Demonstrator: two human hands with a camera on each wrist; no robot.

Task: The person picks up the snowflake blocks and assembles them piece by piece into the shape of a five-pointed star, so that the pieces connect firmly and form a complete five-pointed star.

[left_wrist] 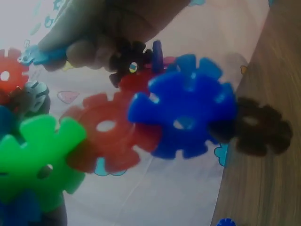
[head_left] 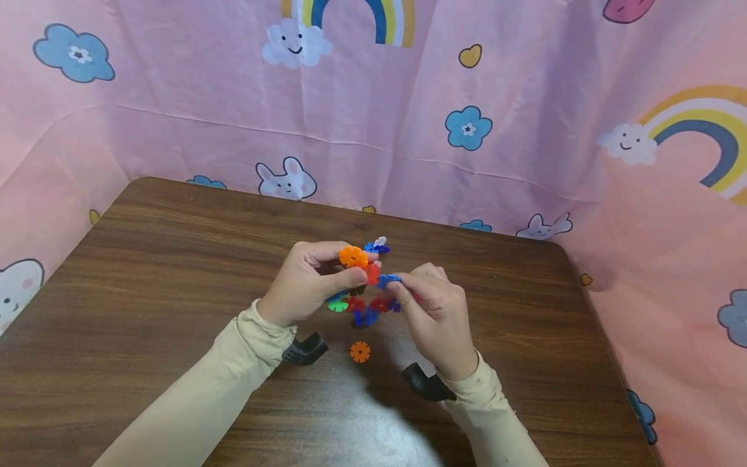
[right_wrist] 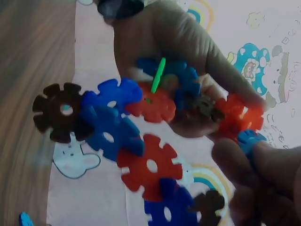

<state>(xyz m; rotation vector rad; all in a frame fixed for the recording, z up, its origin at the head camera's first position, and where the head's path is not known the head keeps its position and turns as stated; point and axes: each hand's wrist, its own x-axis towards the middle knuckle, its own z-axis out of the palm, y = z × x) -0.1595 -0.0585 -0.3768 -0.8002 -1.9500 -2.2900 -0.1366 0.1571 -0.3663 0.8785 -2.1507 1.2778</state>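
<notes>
Slotted plastic flower discs are joined into a chain between the hands. My left hand (head_left: 315,282) pinches the chain by a red disc (head_left: 372,275), beside an orange disc (head_left: 353,257). With thumb and fingertips, my right hand (head_left: 436,314) pinches a blue disc (head_left: 389,279) against that red disc's edge. In the right wrist view the blue disc (right_wrist: 249,140) meets the red disc (right_wrist: 239,117); how deep the slots mesh is hidden. Below the hands hang more linked discs, including a green disc (left_wrist: 42,160), a blue disc (left_wrist: 186,110) and a dark brown disc (right_wrist: 63,112).
A loose orange disc (head_left: 360,352) lies on the brown wooden table (head_left: 175,272), nearer me than the hands. Blue and white discs (head_left: 379,245) show just beyond my left fingertips. Black wrist-worn parts (head_left: 306,349) show under both wrists. A patterned pink curtain (head_left: 379,117) hangs behind the table.
</notes>
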